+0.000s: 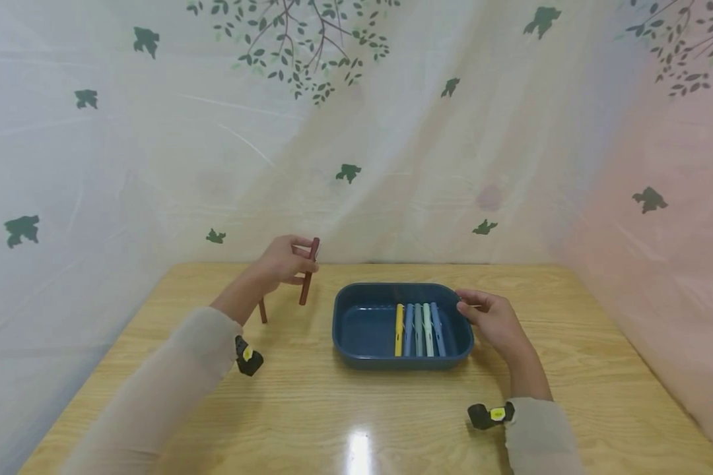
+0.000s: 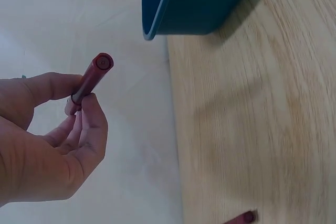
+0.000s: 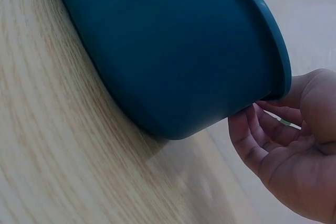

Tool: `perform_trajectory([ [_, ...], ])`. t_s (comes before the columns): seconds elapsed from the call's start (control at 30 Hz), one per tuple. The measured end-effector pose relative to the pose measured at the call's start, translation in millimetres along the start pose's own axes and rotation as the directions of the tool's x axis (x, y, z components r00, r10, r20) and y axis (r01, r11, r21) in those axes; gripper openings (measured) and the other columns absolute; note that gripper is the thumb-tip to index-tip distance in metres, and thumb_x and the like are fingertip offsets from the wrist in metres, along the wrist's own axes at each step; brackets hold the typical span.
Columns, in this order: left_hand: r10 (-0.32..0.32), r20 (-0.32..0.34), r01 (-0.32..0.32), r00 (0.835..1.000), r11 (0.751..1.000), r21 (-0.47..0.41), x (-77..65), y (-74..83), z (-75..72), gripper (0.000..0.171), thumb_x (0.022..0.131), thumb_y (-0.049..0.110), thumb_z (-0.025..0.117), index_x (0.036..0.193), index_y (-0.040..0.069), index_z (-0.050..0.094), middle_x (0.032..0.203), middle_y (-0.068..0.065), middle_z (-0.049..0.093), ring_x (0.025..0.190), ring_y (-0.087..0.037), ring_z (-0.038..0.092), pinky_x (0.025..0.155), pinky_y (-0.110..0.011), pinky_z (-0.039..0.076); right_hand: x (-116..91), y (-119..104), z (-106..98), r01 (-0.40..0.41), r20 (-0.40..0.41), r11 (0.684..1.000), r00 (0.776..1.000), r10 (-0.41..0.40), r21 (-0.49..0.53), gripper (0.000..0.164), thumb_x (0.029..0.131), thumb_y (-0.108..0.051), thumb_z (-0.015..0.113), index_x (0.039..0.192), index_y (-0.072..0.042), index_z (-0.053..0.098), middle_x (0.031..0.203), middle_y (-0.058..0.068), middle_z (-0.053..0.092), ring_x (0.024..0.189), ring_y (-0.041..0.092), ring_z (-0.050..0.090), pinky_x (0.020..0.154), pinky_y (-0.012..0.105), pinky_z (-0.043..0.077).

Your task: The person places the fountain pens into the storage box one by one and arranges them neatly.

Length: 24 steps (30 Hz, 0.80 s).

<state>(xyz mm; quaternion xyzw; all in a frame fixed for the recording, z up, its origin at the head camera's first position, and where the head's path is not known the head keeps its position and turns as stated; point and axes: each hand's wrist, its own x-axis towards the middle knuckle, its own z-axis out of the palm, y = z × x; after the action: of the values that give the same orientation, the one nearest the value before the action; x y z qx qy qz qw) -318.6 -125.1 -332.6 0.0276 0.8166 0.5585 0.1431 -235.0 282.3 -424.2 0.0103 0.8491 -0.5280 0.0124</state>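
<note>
My left hand (image 1: pixel 280 261) pinches a dark red pen (image 1: pixel 305 289) between thumb and fingers, up off the table and left of a blue bin (image 1: pixel 386 363). In the left wrist view one end of this pen (image 2: pixel 93 78) points toward the camera. A second dark red pen (image 1: pixel 263 311) lies on the table, partly hidden behind the left wrist. My right hand (image 1: pixel 499 323) grips the bin's right end, thumb over the rim and fingers against the outer wall (image 3: pixel 178 61). Several pens stand side by side in the bin's right half: a yellow pen (image 1: pixel 399 330), a pale green pen (image 1: pixel 429 330), blue ones and a grey-green one.
The bin stands on a light wooden table (image 1: pixel 297 409). Behind the table's far edge hangs a pale curtain (image 1: pixel 392 218) printed with leaves and birds, which also runs along both sides. A black wrist camera (image 1: pixel 248 356) is strapped to each arm.
</note>
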Motion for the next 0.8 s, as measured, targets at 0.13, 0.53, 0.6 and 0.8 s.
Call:
perform_trajectory([
  [0.13,-0.002,0.002,0.002,1.000,1.000,-0.022,1.8,-0.1,10.9,0.060,0.093,-0.003,0.070,0.147,0.001,0.044,0.131,-0.023,0.055,0.118,-0.040,0.063,0.096,-0.052,0.058,0.5,0.6,-0.3,-0.003,0.003,1.000,1.000,0.003,0.003,0.044,0.106,-0.024,0.059,0.147,-0.009,0.056,0.140,0.016,0.058,0.128,0.030,0.057,0.107,0.044,0.051],
  [0.53,0.016,0.023,-0.014,1.000,0.998,-0.063,5.0,-4.1,40.3,0.056,0.092,-0.002,0.072,0.142,0.001,0.049,0.127,-0.021,0.058,0.107,-0.033,0.068,0.092,-0.053,0.059,1.0,0.2,0.1,-0.007,0.002,1.000,1.000,0.007,0.001,0.044,0.106,-0.023,0.059,0.147,-0.009,0.055,0.140,0.016,0.057,0.129,0.032,0.056,0.108,0.046,0.050],
  [0.6,0.019,0.025,-0.018,1.000,0.997,-0.070,6.3,-5.1,44.6,0.056,0.091,-0.002,0.073,0.142,0.001,0.049,0.127,-0.021,0.059,0.107,-0.034,0.068,0.091,-0.052,0.060,0.9,-0.1,0.1,-0.007,0.001,1.000,1.000,0.007,-0.001,0.044,0.106,-0.023,0.059,0.147,-0.009,0.055,0.140,0.016,0.058,0.129,0.032,0.056,0.108,0.047,0.050],
  [0.8,0.033,0.016,-0.032,0.999,0.996,-0.083,8.6,-5.2,58.7,0.057,0.090,-0.003,0.075,0.141,0.002,0.051,0.124,-0.020,0.061,0.103,-0.031,0.069,0.086,-0.051,0.062,0.5,-0.5,-0.3,-0.012,0.003,1.000,1.000,0.012,0.002,0.044,0.106,-0.024,0.059,0.147,-0.009,0.055,0.141,0.016,0.057,0.129,0.031,0.056,0.108,0.046,0.050],
])
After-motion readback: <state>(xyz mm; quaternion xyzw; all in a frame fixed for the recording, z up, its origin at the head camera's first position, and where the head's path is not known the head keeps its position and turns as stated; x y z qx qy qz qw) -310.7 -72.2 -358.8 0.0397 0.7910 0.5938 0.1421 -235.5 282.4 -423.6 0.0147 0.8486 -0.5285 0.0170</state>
